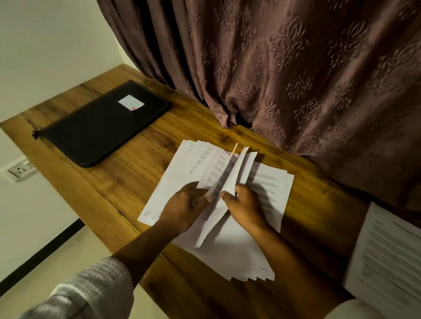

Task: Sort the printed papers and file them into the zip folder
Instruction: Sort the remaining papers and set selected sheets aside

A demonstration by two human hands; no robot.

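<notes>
Your left hand (183,207) and right hand (246,207) each pinch lifted sheets (228,176) above the fanned pile (235,249) on the desk (127,178); the print is too blurred to read; the black zip folder (101,125) lies well left of the pile, its white label (131,102) unreadable too.

A black zip folder (101,123) is laid flat and closed at the far left, with a white label (131,102) stuck on its cover. A fanned stack of printed papers (242,250) is spread in the middle, well apart from it. A few lifted sheets (230,176) are raised on edge above the stack. Another printed pile (396,254) is seen at the right edge.
</notes>
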